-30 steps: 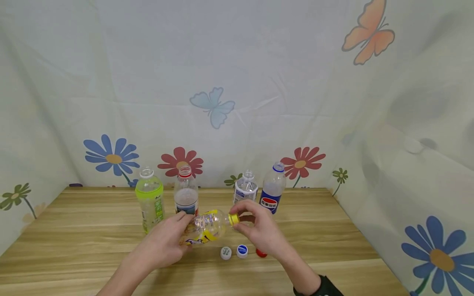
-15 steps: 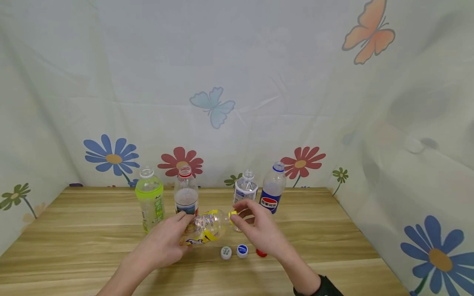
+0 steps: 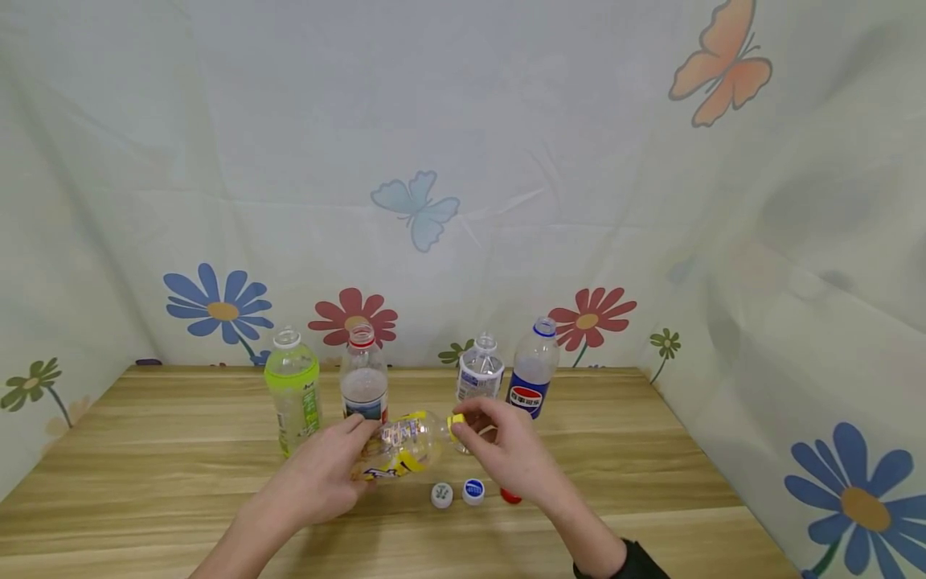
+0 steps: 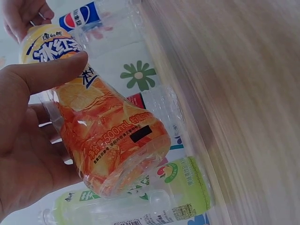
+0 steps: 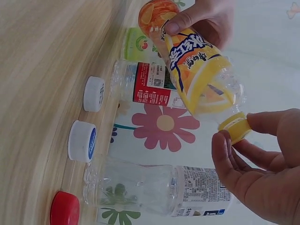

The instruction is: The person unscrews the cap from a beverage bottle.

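My left hand [image 3: 329,466] grips the body of a clear plastic bottle [image 3: 405,444] with a yellow and orange label. The bottle is tilted nearly level above the table, neck to the right. Its orange lower part [image 4: 117,136] shows in the left wrist view, with the thumb across the label. At the neck, my right hand [image 3: 510,446] pinches the yellow cap [image 5: 235,127] between thumb and fingers; the cap sits on the bottle's mouth. Below the hands, a white cap [image 3: 441,494], a white cap with a blue top [image 3: 473,491] and a red cap [image 3: 510,495] lie in a row.
Behind the hands stand uncapped bottles: a green-labelled one [image 3: 292,386], one with a red neck ring [image 3: 363,374], a clear one with a white label [image 3: 481,374] and a blue-labelled cola bottle [image 3: 534,370]. A flowered cloth [image 3: 463,121] hangs behind the wooden table [image 3: 629,466].
The right thumb and fingers have shifted around the yellow cap, the thumb now covering more of its near side. The left hand and the bottle have stayed in place.
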Available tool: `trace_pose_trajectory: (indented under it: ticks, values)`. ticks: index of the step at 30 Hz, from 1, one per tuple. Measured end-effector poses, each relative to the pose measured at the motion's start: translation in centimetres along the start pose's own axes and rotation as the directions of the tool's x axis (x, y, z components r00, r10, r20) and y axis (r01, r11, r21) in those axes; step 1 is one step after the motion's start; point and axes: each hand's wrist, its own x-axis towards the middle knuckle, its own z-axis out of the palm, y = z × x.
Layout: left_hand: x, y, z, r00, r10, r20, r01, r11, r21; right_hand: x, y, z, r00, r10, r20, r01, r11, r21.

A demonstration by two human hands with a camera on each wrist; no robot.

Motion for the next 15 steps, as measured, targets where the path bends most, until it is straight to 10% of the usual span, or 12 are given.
trace_pose_trajectory:
  ticks: [15]
  values:
    - [-0.02, -0.05, 0.01, 1.000, -0.002, 0.006, 0.002, 1.000, -0.004, -0.04, -0.15, -0.12, 0.999, -0.044, 0.022, 0.043, 0.999, 0.028]
